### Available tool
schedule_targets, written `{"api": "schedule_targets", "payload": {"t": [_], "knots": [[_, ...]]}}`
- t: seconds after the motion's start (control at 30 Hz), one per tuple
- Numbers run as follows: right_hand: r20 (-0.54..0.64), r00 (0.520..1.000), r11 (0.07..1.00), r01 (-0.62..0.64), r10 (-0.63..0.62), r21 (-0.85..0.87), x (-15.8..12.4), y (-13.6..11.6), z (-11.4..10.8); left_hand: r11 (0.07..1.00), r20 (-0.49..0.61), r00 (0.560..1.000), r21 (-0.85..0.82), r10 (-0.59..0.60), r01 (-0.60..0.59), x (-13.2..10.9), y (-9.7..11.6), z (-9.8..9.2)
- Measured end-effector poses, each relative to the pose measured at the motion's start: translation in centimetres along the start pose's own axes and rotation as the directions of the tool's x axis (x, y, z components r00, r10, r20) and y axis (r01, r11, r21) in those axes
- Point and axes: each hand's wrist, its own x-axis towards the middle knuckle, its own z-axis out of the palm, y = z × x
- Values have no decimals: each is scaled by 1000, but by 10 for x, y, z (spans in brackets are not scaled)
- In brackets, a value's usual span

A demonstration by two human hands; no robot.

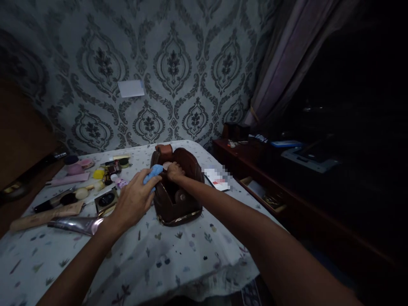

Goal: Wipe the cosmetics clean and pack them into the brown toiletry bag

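A brown leather bag (183,211) stands unzipped on the table, its flap raised at the back. My left hand (132,199) is closed on a crumpled blue cloth (154,173) at the bag's left edge. My right hand (176,172) reaches across into the bag's mouth with its fingers curled. Beside those fingers shows a small pale pink object (166,165); whether they grip it is hidden. Left of the bag lie a silver tube (75,224), a beige tube (51,216) and a square black compact (106,199).
Several more cosmetics, among them a pink sponge (75,169) and a yellow sponge (98,174), spread over the patterned tablecloth (178,263). A white card (218,178) lies right of the bag. Farther right, a dark red desk has a drawer (264,195) pulled out.
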Motion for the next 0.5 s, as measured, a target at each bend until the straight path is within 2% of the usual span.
{"api": "schedule_targets", "payload": {"t": [0.2,0.5], "knots": [[-95,995,997,-18,25,69,7,-8,21,1000,-21,1000,-11,-12,11,0,1,1],[-139,988,994,-54,67,99,15,-11,30,998,0,1000,-54,-25,25,-1,0,1]]}}
